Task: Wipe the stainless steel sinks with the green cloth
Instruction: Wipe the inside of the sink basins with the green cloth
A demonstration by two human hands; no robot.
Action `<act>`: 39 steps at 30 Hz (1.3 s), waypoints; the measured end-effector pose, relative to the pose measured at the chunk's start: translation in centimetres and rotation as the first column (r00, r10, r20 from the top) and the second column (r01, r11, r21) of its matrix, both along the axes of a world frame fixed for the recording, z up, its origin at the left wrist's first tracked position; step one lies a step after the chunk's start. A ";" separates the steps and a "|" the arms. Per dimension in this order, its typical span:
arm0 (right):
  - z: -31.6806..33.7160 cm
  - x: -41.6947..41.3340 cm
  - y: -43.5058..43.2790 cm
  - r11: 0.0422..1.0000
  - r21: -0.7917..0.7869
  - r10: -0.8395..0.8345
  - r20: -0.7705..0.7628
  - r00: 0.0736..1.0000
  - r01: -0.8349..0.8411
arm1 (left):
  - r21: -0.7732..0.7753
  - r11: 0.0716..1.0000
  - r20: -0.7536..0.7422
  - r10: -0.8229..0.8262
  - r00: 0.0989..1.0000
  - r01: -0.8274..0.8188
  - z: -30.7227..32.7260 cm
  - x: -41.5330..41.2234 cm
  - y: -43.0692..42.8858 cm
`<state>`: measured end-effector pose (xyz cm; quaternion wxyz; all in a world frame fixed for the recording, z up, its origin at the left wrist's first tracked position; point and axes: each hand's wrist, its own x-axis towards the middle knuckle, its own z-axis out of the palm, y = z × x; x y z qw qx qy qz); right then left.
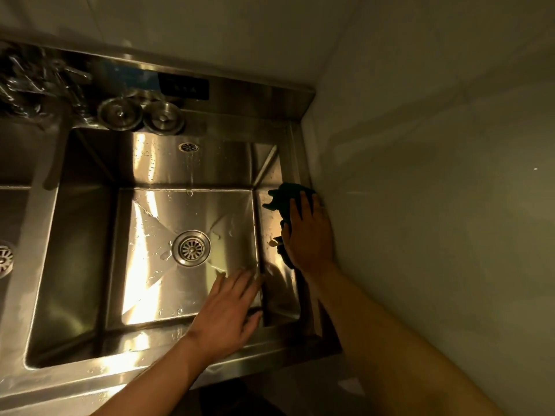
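Hidden or unclear:
- Left sink (pixel 9 163): cut off by the frame edge; only part of its basin and drain show.
- Dark shiny bundle (pixel 30 82) at the back-left of the counter: blurred, so what it is cannot be told.
- Green cloth (pixel 283 195): mostly covered by the right hand, with only its far end and a fold by the wrist showing.
- Water droplets on the basin floor: faint in the glare.

Hands:
- Right hand (pixel 310 235): fingers laid out fairly straight, palm down, pressing the green cloth flat against the right rim of the right sink (pixel 87 235), close beside the wall (pixel 420 175).
- Left hand (pixel 226 310): fingers straight and slightly spread, holding nothing, over the front-right corner of the same basin. Whether it touches the steel cannot be told.

Writing:
- Dark label (pixel 183 87) on the backsplash: marks too small to read.

Other items:
- Drain strainer (pixel 191 249) at the centre of the basin floor.
- Overflow opening (pixel 188 147) on the back wall of the basin.
- Two steel strainer plugs (pixel 120 114) side by side on the rear ledge.
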<state>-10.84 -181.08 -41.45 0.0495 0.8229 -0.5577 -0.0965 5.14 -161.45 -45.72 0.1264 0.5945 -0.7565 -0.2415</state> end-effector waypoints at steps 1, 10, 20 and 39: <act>0.0 0.7 -1.7 1.000 -0.002 0.003 0.000 1.000 -0.003 | -0.007 1.000 -0.014 0.003 1.000 -0.004 -0.1 0.0 0.0; 0.6 6.4 -13.9 0.999 -0.026 0.021 -0.020 1.000 -0.021 | -0.050 0.997 -0.022 0.066 0.998 -0.067 -0.4 0.0 -0.4; 0.4 7.6 -16.5 0.998 -0.066 0.022 0.053 0.998 -0.019 | 0.048 0.996 0.038 0.079 0.996 -0.081 -0.2 0.0 -0.5; 1.8 1.6 1.1 0.993 0.062 -0.099 0.049 0.994 0.096 | 0.005 0.989 0.042 0.146 0.988 -0.147 1.4 0.2 -0.1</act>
